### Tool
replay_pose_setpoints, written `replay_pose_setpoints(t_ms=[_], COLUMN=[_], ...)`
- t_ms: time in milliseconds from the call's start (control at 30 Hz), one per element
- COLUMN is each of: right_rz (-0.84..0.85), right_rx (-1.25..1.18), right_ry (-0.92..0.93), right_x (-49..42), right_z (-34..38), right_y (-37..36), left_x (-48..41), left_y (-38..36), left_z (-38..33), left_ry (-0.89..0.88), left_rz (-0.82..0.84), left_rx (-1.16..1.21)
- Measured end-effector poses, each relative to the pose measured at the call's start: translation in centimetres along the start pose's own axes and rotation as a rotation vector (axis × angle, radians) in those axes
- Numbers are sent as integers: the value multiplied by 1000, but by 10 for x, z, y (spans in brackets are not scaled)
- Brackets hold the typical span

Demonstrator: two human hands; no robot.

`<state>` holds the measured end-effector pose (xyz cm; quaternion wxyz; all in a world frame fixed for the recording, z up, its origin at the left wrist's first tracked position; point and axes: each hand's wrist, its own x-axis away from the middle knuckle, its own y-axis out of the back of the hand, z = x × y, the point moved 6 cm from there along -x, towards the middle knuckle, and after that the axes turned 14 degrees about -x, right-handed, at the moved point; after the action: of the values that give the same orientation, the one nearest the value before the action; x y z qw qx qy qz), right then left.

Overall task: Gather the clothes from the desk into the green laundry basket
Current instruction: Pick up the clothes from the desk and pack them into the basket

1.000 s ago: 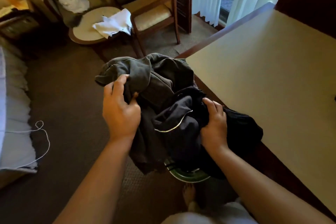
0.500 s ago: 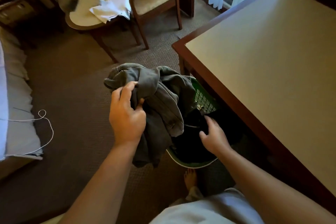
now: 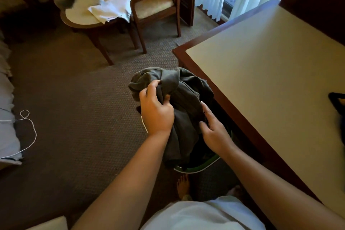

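Note:
A dark grey garment (image 3: 186, 99) is bunched over the green laundry basket (image 3: 203, 166), which stands on the carpet beside the desk's near corner and is mostly hidden under the cloth. My left hand (image 3: 155, 112) grips the garment's upper left folds. My right hand (image 3: 214, 129) rests against the garment's right side, fingers spread and touching the cloth. The cream-topped desk (image 3: 261, 73) with a dark wood edge fills the right. A dark object (image 3: 337, 106) lies at the desk's right edge, cut off by the frame.
A round side table (image 3: 82, 15) with a white cloth (image 3: 112, 9) stands at the back left, beside a wooden armchair (image 3: 155, 3). A bed edge (image 3: 7, 117) with a white cord (image 3: 28, 127) lies at left. My bare foot (image 3: 183, 185) is below the basket.
The black garment that my right hand held has dropped into the basket. Both hands have lowered the grey garment toward the basket, and my right hand has come to its side.

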<state>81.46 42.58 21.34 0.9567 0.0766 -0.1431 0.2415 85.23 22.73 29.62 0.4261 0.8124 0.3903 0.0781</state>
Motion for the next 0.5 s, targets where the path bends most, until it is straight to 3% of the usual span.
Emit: replay_pose_setpoints(t_ms=[200,500], right_rz=[51,145], right_rx=[148,291], right_ry=[-54,-144], right_x=[-4,0], right_z=[2,-17], right_y=[-9,-35], left_x=[21,51], left_y=[-42,-51], left_z=[31,78], left_ry=[106,117], left_rz=[432,600], left_rx=[-52,-166])
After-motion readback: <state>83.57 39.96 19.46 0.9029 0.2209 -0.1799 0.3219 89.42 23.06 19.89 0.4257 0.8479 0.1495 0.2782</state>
